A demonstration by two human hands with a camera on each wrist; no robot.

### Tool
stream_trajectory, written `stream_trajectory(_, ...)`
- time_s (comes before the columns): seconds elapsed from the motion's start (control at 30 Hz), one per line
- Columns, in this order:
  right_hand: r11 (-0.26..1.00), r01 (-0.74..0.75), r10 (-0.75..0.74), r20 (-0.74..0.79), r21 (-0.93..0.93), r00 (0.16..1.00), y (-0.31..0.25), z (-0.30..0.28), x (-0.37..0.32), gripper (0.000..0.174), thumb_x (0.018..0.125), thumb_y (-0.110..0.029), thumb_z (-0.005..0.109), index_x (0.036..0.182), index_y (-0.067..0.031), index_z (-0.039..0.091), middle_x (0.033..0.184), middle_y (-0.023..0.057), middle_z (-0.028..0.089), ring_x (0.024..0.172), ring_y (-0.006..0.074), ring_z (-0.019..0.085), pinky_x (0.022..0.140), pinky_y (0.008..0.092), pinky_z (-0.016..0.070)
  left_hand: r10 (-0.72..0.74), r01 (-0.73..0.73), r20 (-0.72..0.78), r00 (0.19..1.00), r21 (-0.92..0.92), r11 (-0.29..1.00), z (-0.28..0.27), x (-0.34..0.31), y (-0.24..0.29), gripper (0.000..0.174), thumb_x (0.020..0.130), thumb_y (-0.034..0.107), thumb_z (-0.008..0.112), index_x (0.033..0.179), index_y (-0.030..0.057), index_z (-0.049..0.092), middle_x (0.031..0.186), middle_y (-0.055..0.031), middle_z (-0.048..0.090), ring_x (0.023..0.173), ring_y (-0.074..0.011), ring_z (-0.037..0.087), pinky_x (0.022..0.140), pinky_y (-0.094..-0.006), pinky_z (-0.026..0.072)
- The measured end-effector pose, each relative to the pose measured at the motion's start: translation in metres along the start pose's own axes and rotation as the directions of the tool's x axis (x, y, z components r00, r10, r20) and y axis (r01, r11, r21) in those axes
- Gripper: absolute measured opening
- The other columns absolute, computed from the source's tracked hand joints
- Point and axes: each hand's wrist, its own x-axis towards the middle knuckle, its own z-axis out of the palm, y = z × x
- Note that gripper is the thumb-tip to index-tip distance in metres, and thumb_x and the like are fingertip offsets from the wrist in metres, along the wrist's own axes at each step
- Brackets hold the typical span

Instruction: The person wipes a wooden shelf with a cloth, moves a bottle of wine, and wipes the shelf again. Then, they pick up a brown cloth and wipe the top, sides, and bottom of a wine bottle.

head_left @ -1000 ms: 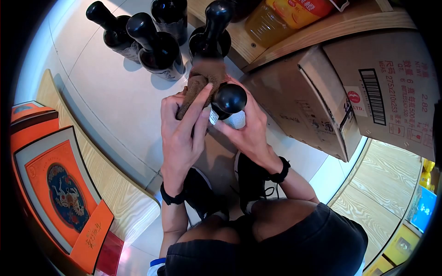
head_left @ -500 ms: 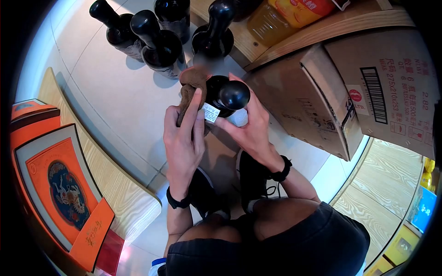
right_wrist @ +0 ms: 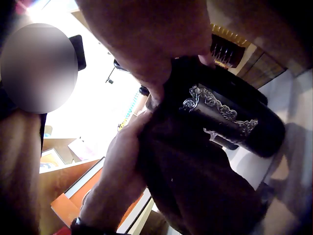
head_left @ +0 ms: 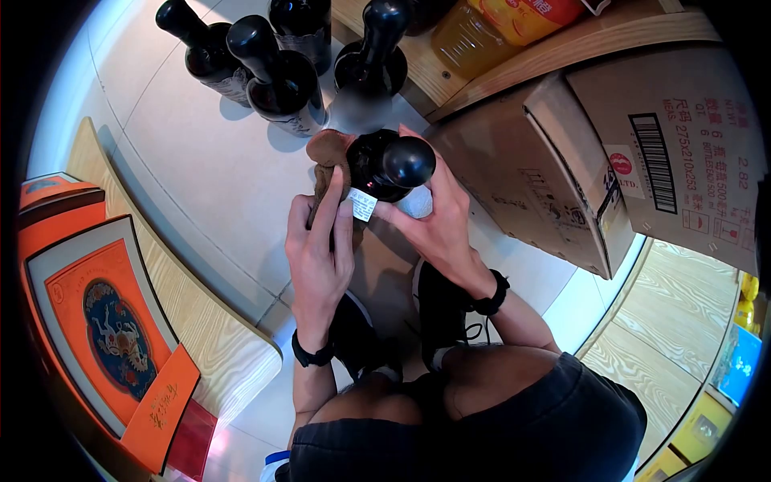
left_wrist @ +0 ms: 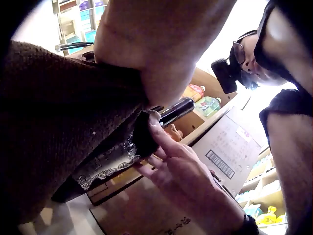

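Observation:
A dark bottle with a rounded black stopper [head_left: 408,161] is tilted up toward the head camera, between both hands. My right hand [head_left: 440,221] grips its far side, thumb near a small white printed label [head_left: 363,205]. My left hand [head_left: 323,249] holds a brown cloth [head_left: 324,183] against the bottle's left side, its fingers pointing forward along the cloth. In the right wrist view the cloth [right_wrist: 195,166] hangs beside the bottle, whose ornate silver label [right_wrist: 222,110] shows. Thick cloth [left_wrist: 58,127] covers much of the left wrist view and hides part of the bottle.
Several similar dark bottles [head_left: 281,84] stand on the tiled floor ahead. Cardboard boxes [head_left: 522,177] sit at the right below a wooden shelf [head_left: 546,52] with a jug of orange drink [head_left: 482,40]. Orange gift boxes [head_left: 112,321] lie left, beside a wooden board edge [head_left: 201,321].
The left hand and cloth have shifted back and to the left along the bottle, uncovering more of its dark body and the small white label. The right hand keeps its hold.

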Motion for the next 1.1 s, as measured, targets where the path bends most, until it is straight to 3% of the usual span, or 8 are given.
stream_trajectory(0.2, 0.999, -0.031, 0.031, -0.001, 0.020, 1.000, 0.000, 0.001, -0.001, 0.084, 0.073, -0.018, 0.091, 0.144, -0.0011, 0.049, 0.148, 0.0213, 0.053, 0.133, 0.0362, 0.056, 0.109, 0.0415, 0.0475, -0.038, 0.037, 0.038, 0.999, 0.025, 0.999, -0.002, -0.008, -0.005, 0.036, 0.098, 0.008, 0.065, 0.133, 0.0052, 0.067, 0.079, -0.0102, 0.043, 0.067, -0.0209, 0.047, 0.060, -0.0342, 0.0421)
stream_trajectory(0.43, 1.000, 0.028, -0.028, -0.006, -0.004, 1.000, 0.000, -0.003, 0.003, 0.086, 0.070, -0.021, 0.093, 0.142, -0.0020, 0.051, 0.146, 0.0200, 0.054, 0.131, 0.0354, 0.057, 0.108, 0.0413, 0.0476, -0.094, 0.090, 0.069, 0.993, 0.052, 0.995, -0.019, -0.014, -0.010, 0.026, 0.104, 0.016, 0.056, 0.120, 0.0021, 0.071, 0.079, -0.0107, 0.044, 0.067, -0.0232, 0.050, 0.062, -0.0364, 0.0427)
stream_trajectory(0.53, 1.000, 0.025, -0.025, -0.029, -0.005, 0.999, 0.000, -0.001, 0.004, 0.087, 0.066, -0.022, 0.095, 0.139, -0.0011, 0.054, 0.144, 0.0177, 0.057, 0.128, 0.0326, 0.060, 0.107, 0.0398, 0.0487, -0.112, 0.112, 0.083, 0.990, 0.000, 0.994, -0.025, -0.018, -0.005, 0.025, 0.103, 0.016, 0.057, 0.111, 0.0005, 0.074, 0.073, -0.0109, 0.047, 0.064, -0.0224, 0.049, 0.060, -0.0350, 0.0414)
stream_trajectory(0.63, 0.999, 0.032, -0.032, -0.044, -0.010, 0.999, -0.002, -0.003, 0.006, 0.087, 0.062, -0.023, 0.097, 0.136, -0.0001, 0.056, 0.142, 0.0158, 0.060, 0.125, 0.0306, 0.062, 0.105, 0.0389, 0.0498, -0.045, 0.065, 0.121, 0.992, -0.167, 0.984, -0.027, -0.021, -0.004, 0.024, 0.101, 0.017, 0.059, 0.101, -0.0005, 0.076, 0.067, -0.0103, 0.049, 0.060, -0.0215, 0.049, 0.058, -0.0339, 0.0400)
stream_trajectory(0.7, 0.999, 0.036, -0.037, -0.035, -0.005, 0.999, -0.001, -0.005, 0.007, 0.088, 0.062, -0.023, 0.097, 0.136, -0.0004, 0.056, 0.142, 0.0158, 0.059, 0.126, 0.0312, 0.061, 0.105, 0.0392, 0.0496, -0.035, 0.104, 0.261, 0.965, -0.255, 0.961, -0.027, -0.020, 0.005, 0.026, 0.100, 0.019, 0.060, 0.098, 0.0000, 0.077, 0.066, -0.0102, 0.052, 0.058, -0.0204, 0.050, 0.056, -0.0333, 0.0400)
stream_trajectory(0.9, 0.999, 0.047, -0.048, -0.023, -0.011, 0.999, -0.001, -0.007, 0.007, 0.089, 0.061, -0.020, 0.097, 0.138, -0.0009, 0.055, 0.141, 0.0164, 0.060, 0.126, 0.0320, 0.061, 0.106, 0.0401, 0.0491, 0.105, 0.031, 0.377, 0.920, -0.336, 0.941, -0.008, -0.021, 0.016, 0.016, 0.091, 0.009, 0.071, 0.106, 0.0046, 0.074, 0.073, -0.0096, 0.058, 0.061, -0.0260, 0.058, 0.056, -0.0346, 0.0462)
stream_trajectory(1.0, 0.999, 0.036, -0.036, -0.003, 0.010, 0.999, 0.001, -0.009, 0.007, 0.090, 0.061, -0.019, 0.097, 0.139, -0.0012, 0.055, 0.144, 0.0172, 0.058, 0.129, 0.0319, 0.060, 0.107, 0.0397, 0.0481, 0.272, -0.134, 0.360, 0.892, -0.365, 0.921, 0.002, -0.020, 0.017, 0.029, 0.090, 0.011, 0.075, 0.116, 0.0069, 0.064, 0.083, -0.0122, 0.066, 0.068, -0.0295, 0.066, 0.060, -0.0385, 0.0518)
stream_trajectory(1.1, 0.998, 0.070, -0.070, 0.023, -0.002, 0.997, 0.002, -0.017, 0.006, 0.087, 0.070, -0.020, 0.092, 0.145, -0.0038, 0.051, 0.151, 0.0183, 0.051, 0.135, 0.0341, 0.055, 0.110, 0.0394, 0.0461, 0.286, -0.180, 0.298, 0.911, -0.336, 0.924, 0.007, -0.022, 0.018, 0.035, 0.087, 0.014, 0.079, 0.116, 0.0044, 0.061, 0.089, -0.0121, 0.070, 0.075, -0.0309, 0.070, 0.063, -0.0367, 0.0544)
